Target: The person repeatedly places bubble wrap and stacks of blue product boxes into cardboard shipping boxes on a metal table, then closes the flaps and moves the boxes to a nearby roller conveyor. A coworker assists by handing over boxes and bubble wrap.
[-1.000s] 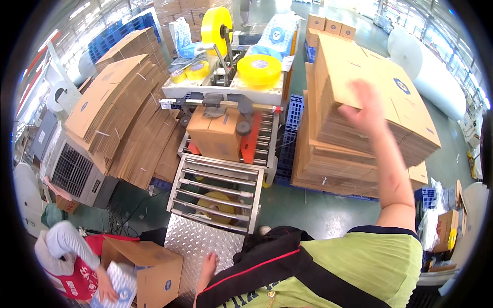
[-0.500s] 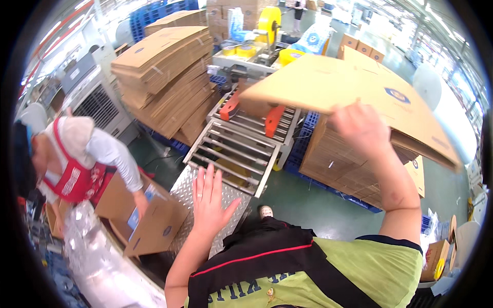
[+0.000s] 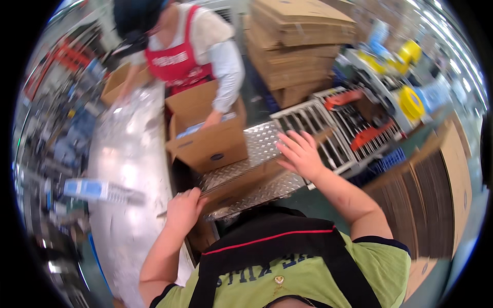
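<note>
A flattened cardboard carton (image 3: 239, 189) is held in front of my body, seen almost edge-on over the diamond-plate metal surface (image 3: 263, 138). My left hand (image 3: 184, 211) has its fingers curled over the carton's left end. Toward the other end, my right hand (image 3: 304, 156) is open, fingers spread, over the carton; whether its palm touches the board I cannot tell. Just beyond the carton, an open cardboard box (image 3: 218, 151) stands on the metal surface with blue-and-white contents partly showing. A co-worker in a red apron (image 3: 174, 65) has one hand inside that box.
On the left runs a shiny metal table (image 3: 128, 169), with a blue-and-white package (image 3: 95, 190) by its outer edge. A roller conveyor (image 3: 313, 120) with orange guides lies to the right. Stacks of flat cartons stand at the back (image 3: 292, 51) and right (image 3: 426, 195).
My view has swung left toward the table. The flat carton has come from the right-hand stack to in front of me. My left hand, open before, now grips it; my right hand has opened.
</note>
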`<action>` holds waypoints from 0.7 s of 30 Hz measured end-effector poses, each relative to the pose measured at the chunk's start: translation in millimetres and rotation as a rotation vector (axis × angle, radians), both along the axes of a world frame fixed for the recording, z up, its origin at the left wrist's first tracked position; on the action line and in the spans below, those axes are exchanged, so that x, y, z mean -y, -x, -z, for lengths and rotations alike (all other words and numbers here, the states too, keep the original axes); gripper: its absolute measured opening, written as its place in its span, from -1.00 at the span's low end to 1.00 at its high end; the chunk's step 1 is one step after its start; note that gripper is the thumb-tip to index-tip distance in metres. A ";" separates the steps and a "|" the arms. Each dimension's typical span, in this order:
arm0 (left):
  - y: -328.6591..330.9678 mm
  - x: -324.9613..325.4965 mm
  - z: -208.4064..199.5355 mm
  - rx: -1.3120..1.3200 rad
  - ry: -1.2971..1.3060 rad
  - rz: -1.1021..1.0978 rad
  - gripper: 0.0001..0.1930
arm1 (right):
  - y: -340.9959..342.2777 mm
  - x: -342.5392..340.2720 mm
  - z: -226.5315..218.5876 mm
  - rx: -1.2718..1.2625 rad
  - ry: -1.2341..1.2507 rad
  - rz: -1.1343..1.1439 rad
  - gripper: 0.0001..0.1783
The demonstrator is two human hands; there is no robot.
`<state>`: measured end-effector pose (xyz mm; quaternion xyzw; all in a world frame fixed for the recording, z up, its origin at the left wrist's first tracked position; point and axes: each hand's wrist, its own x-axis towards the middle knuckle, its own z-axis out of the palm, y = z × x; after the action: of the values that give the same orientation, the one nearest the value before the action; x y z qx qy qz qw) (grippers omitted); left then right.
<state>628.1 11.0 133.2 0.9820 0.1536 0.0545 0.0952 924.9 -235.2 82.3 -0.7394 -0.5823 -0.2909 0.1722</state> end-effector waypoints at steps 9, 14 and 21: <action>-47.4 -59.7 -27.6 -0.431 0.124 -0.124 -0.63 | -28.4 30.2 -2.1 -0.233 0.009 -0.458 -0.88; -145.2 -4.3 -16.4 -0.679 0.607 -0.339 -0.25 | -38.0 -48.4 -52.3 -0.376 0.697 -0.862 -0.62; -118.8 72.5 14.9 -0.723 0.932 0.453 0.05 | -84.0 -30.0 126.7 -0.505 1.414 -0.662 -0.64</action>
<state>746.9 -61.5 118.2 0.8021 -0.0282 -0.3748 0.4641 1008.9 -205.1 -44.4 -0.5065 -0.7597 0.3859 -0.1317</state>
